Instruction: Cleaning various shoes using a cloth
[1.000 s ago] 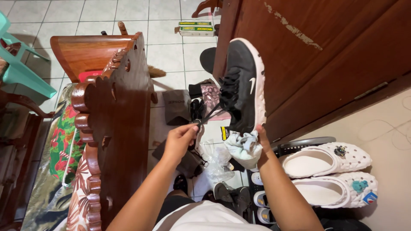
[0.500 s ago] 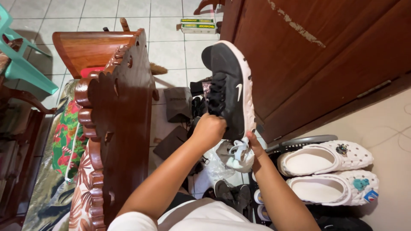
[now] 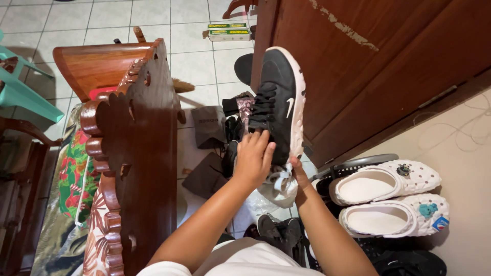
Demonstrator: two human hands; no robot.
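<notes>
Between the carved wooden furniture (image 3: pixel 135 153) and the door (image 3: pixel 368 66), black sneaker (image 3: pixel 279 102) is held up, toe away. Right hand (image 3: pixel 299 176) clamped under the heel; left hand (image 3: pixel 253 158) fingers closed at the laces. Keep heel support steady, work laces one-handed.

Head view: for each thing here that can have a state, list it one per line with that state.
Black sneaker: held up off the floor, toe pointing away, laces visible.
Left hand: resting on the sneaker's opening, fingers bent.
Right hand: gripping the sneaker's heel from below.
White clogs: on the floor, side by side, empty.
Wooden door: surface scratched.
</notes>
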